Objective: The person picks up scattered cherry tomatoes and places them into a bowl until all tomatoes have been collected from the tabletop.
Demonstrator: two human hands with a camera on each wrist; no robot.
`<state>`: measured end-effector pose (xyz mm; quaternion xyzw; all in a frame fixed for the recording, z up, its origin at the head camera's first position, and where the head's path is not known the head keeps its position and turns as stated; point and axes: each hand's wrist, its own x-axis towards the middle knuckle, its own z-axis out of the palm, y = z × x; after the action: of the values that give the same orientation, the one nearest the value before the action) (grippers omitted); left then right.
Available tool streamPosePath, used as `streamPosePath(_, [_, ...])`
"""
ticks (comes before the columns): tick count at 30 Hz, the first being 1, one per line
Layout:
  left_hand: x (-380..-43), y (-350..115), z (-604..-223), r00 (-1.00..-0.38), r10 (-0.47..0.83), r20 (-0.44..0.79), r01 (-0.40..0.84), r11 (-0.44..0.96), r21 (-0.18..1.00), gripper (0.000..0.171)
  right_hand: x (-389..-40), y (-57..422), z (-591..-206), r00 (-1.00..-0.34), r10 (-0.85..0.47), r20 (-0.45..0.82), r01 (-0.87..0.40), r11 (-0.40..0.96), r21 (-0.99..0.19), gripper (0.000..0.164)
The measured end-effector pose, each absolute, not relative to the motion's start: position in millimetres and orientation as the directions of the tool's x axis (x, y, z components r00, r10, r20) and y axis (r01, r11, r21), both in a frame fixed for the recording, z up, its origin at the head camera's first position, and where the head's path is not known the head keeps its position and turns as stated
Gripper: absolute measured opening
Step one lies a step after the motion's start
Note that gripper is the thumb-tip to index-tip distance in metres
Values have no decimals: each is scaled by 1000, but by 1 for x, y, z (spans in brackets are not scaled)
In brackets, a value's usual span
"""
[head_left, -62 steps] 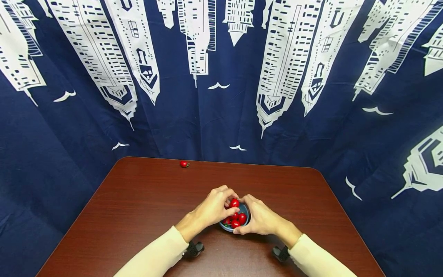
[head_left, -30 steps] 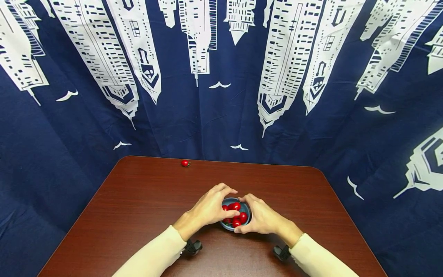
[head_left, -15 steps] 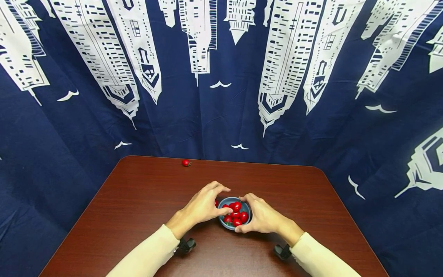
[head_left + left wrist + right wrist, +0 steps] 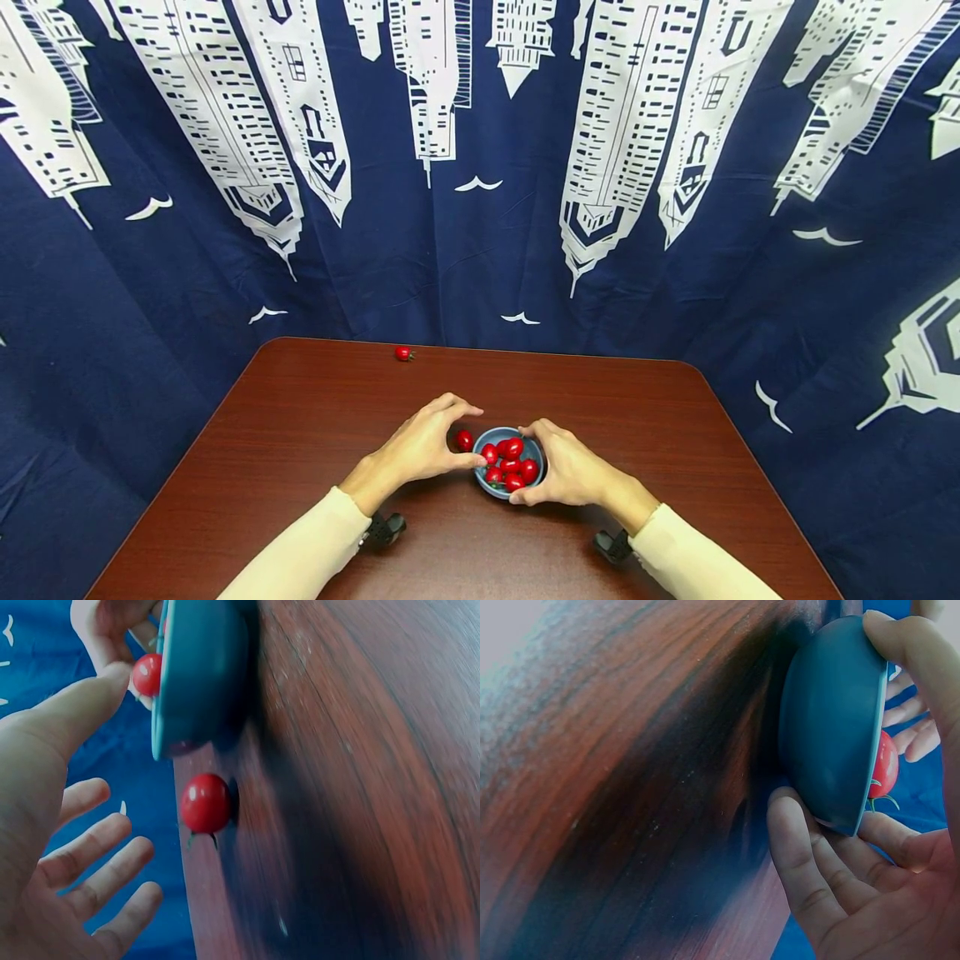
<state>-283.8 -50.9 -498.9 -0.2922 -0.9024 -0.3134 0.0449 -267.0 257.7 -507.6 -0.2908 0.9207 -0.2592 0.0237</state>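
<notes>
A blue bowl [image 4: 487, 492] holding several cherry tomatoes [image 4: 511, 466] stands on the table. My right hand [image 4: 573, 471] grips its right side, thumb at the near rim and fingers around the far side; the right wrist view shows the fingers [image 4: 810, 877] curving under the bowl. To the left of the bowl, my left hand [image 4: 420, 446] is spread with nothing held, its thumb tip overlapping the bowl's left rim in the head view. A loose cherry tomato [image 4: 465, 440] lies on the table between the left thumb and fingers; its green stem shows in the left wrist view.
Another cherry tomato [image 4: 403, 354] lies near the far edge of the brown wooden table [image 4: 600, 400]. Behind the table hangs a dark blue cloth [image 4: 465, 267] printed with white buildings and birds. Each wrist wears a black camera strap.
The left hand let go of a tomato over the bowl, spread its fingers and drew left. The loose tomato beside the bowl has come into view. The right hand has kept its grip.
</notes>
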Motion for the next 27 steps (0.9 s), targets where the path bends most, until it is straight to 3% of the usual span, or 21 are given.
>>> streamPosePath(10, [-290,-64,-515,-797,546,258,590,615,523,88,-267,258,-509,-830,-548,109,-524,697,-490,95])
streamPosePath(27, [-300,-48,-528,-809,497,314,585,631,509,46,-268,259,-506,-826,-553,110,-526,686,-502,94])
